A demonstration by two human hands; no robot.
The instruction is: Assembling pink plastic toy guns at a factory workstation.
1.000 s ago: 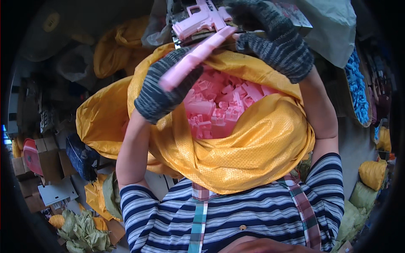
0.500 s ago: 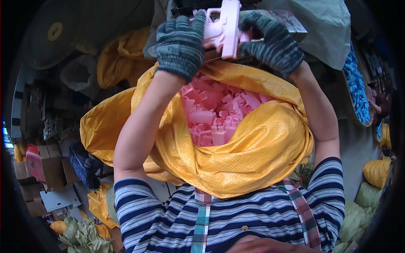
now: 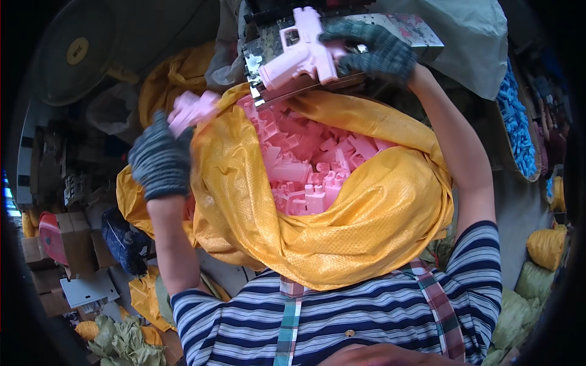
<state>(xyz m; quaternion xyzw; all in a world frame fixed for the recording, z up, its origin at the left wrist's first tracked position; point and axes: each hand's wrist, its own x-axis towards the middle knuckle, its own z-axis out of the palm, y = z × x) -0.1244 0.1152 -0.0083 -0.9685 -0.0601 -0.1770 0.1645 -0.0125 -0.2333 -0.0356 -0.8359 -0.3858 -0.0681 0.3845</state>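
My right hand (image 3: 378, 52), in a dark grey-green striped knit glove, grips a pale pink plastic toy pistol (image 3: 308, 52) from its right side. The toy is tilted, its handle pointing down and left, above the far rim of a yellow woven sack (image 3: 366, 213). Out to the left, my gloved left hand (image 3: 162, 161) is closed on a pink plastic piece (image 3: 192, 111) sticking up past the fingers; motion blurs its shape. Inside the sack lies a heap of pink plastic parts (image 3: 305, 165).
Behind the sack stands a worn, paint-chipped machine or bench (image 3: 262, 61). A box of blue plastic parts (image 3: 516, 122) is at the far right. Cardboard boxes (image 3: 79, 244) and a fan (image 3: 76, 52) are on the left, with green sacks (image 3: 513, 317) at lower right.
My left hand has swung down and left, away from the toy pistol, carrying a pink piece. The pistol in my right hand has turned, its handle now pointing down-left.
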